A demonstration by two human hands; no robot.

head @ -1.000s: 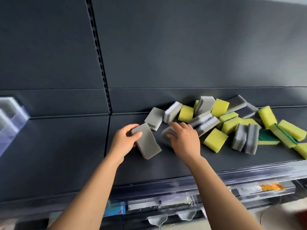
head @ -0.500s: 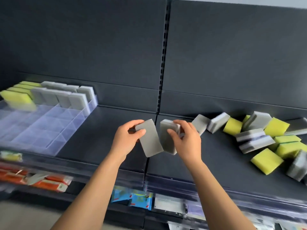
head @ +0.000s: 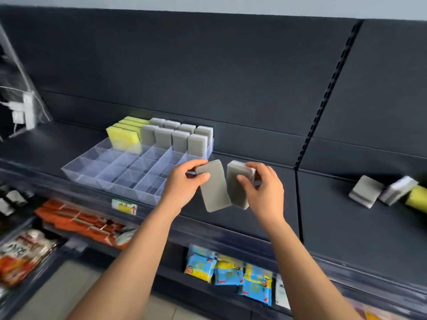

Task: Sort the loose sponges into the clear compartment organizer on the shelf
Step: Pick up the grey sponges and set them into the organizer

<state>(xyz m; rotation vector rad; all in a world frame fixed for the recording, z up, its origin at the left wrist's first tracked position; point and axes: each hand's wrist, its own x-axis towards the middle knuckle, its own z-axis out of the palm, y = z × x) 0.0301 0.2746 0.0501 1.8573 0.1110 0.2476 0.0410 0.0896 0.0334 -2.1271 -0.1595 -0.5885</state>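
My left hand [head: 182, 184] grips a grey sponge [head: 215, 192] by its top, held above the shelf just right of the clear compartment organizer [head: 111, 167]. Beside it, my right hand [head: 263, 188] grips a second grey sponge [head: 235, 183] with a white backing. The two sponges hang side by side, nearly touching. Standing in the organizer's back rows are yellow sponges [head: 123, 135] on the left and several grey sponges [head: 180, 139] on the right; its front compartments hold nothing. Loose sponges [head: 381, 192] lie on the shelf at the far right edge.
The dark shelf [head: 346, 227] has a clear front lip and a slotted upright [head: 321, 107] dividing the back panels. Lower shelves hold orange packets [head: 80, 222] and blue-yellow packets [head: 231, 271]. Clear plastic bags [head: 20, 107] hang at the far left.
Both hands lifted a grey sponge each from the loose pile and carried them left. The organizer has come into full view, and the pile has slid to the right edge.
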